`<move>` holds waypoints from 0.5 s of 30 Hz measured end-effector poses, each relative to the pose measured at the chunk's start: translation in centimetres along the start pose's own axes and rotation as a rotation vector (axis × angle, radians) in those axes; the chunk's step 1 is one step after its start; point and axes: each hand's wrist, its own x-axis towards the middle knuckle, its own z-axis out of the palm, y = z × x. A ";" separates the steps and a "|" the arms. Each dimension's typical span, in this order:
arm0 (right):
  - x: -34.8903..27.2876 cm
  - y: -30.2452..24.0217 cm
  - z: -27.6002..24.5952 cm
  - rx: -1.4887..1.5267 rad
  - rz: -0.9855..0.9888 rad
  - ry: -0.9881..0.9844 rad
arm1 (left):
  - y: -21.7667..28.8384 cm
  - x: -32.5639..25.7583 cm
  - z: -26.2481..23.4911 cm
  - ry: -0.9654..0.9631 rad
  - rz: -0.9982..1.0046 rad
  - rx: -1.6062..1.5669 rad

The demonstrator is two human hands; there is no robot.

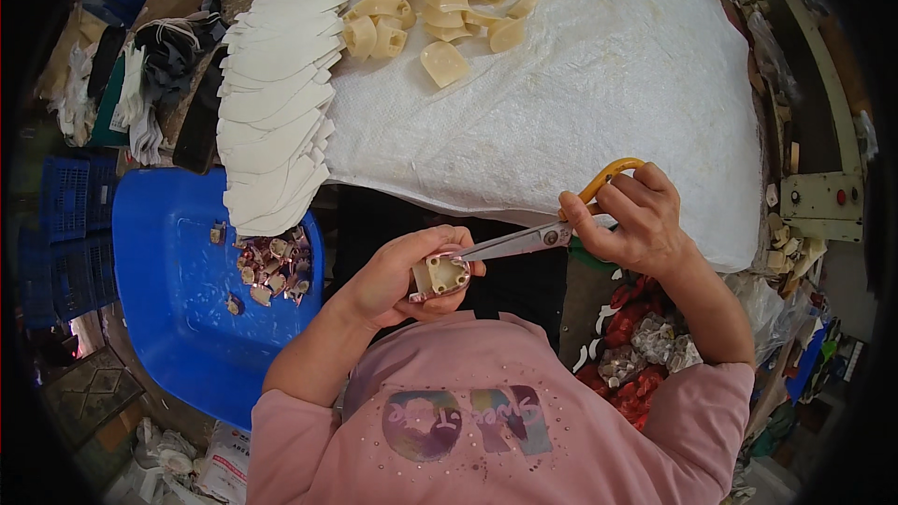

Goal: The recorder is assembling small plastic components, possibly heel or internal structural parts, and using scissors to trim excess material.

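My left hand (391, 269) grips a cream shoe heel (440, 279), its hollow inner side up and a shiny reddish covering along its edge. My right hand (638, 220) holds scissors (526, 241) by their yellow handles. Their blades reach left, and the tip is at the heel's upper rim by my left fingers. The blades look close together; whether the tip catches the covering's edge is too small to tell. Bare cream heels (446, 14) lie in a heap at the far side of the white-covered table (599, 103).
Overlapping white cut pieces (281, 103) run down the table's left side. Below them, a blue basin (168, 271) holds several covered heels (273, 266). Red and clear plastic bags (636, 346) lie low on the right. A metal frame with a control box (823, 201) stands at far right.
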 end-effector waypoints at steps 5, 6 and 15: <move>-0.6 0.1 0.2 0.057 -0.060 0.011 | -0.3 0.1 0.1 0.016 -0.064 -0.011; -0.6 0.2 0.2 0.059 -0.060 0.010 | -0.4 0.1 0.1 0.030 -0.101 -0.003; -3.3 -1.4 -0.2 0.200 -0.029 -0.063 | -0.2 -0.3 -1.5 0.044 0.173 -0.026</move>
